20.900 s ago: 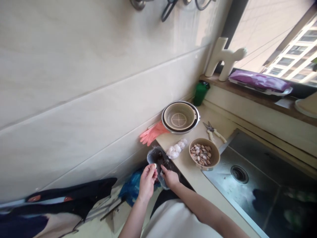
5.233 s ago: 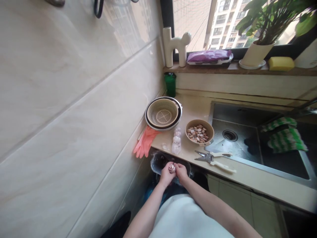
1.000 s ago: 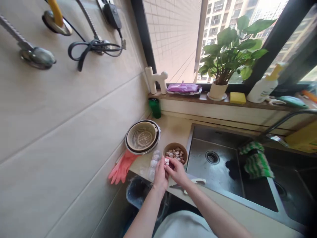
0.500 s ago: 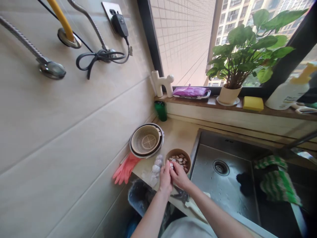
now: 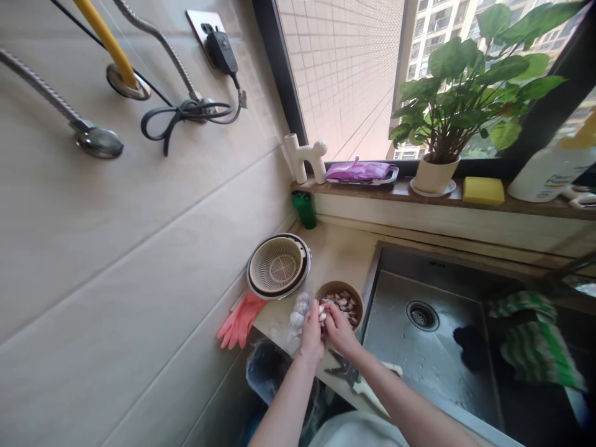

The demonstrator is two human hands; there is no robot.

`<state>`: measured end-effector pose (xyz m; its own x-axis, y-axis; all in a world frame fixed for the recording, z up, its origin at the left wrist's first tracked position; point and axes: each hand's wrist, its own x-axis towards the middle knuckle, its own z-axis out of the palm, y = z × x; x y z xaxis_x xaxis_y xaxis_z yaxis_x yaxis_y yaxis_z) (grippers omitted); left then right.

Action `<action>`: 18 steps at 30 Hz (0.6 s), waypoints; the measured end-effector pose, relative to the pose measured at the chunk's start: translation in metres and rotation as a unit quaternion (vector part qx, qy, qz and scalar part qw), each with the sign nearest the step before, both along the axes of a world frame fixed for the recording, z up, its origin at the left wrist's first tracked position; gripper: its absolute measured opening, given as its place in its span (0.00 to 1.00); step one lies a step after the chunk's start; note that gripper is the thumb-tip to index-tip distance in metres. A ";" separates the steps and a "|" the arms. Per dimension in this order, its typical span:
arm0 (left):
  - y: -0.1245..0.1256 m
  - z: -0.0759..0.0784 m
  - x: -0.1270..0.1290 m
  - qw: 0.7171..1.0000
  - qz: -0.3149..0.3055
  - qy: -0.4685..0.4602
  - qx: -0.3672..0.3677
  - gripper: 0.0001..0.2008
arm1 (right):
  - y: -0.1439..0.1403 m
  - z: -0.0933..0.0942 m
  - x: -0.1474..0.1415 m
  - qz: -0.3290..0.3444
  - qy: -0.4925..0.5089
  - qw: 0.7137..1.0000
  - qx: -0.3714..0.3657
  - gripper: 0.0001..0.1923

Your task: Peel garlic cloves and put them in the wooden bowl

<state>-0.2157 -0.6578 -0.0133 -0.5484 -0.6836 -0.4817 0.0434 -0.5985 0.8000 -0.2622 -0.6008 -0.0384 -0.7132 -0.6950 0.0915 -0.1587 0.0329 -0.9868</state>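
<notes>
Between my left hand (image 5: pixel 311 336) and my right hand (image 5: pixel 339 328) is a pale piece of garlic (image 5: pixel 322 314), and the fingers of both hands are closed on it. They work at the near left rim of a brown bowl (image 5: pixel 361 304), in which many garlic cloves (image 5: pixel 347 302) lie. Just left of my left hand, whole garlic bulbs (image 5: pixel 298 318) sit in a row in clear netting or plastic. Below my right wrist a dark-headed tool with a pale handle (image 5: pixel 365 391) lies on the counter edge, partly covered by my forearm.
A beige colander (image 5: pixel 277 266) rests in a larger bowl by the wall, with pink rubber gloves (image 5: pixel 239 320) beside it. Right of the counter is a steel sink (image 5: pixel 405 354) with a green striped cloth (image 5: pixel 535 347). A lined bin (image 5: pixel 263 369) stands below the counter edge.
The view has shifted slightly. My fingers have spread a little, and more of the garlic shows between them.
</notes>
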 end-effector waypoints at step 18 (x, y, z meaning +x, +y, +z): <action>-0.002 -0.004 -0.002 0.999 -0.002 -0.026 -0.046 0.22 | -0.001 -0.008 -0.017 0.010 -0.164 0.985 -0.058 0.16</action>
<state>-0.2176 -0.6601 -0.0176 -0.5264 -0.7245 -0.4450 -0.0019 -0.5223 0.8527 -0.2792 -0.6020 -0.0464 -0.7041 -0.7074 -0.0619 0.1702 -0.0835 -0.9819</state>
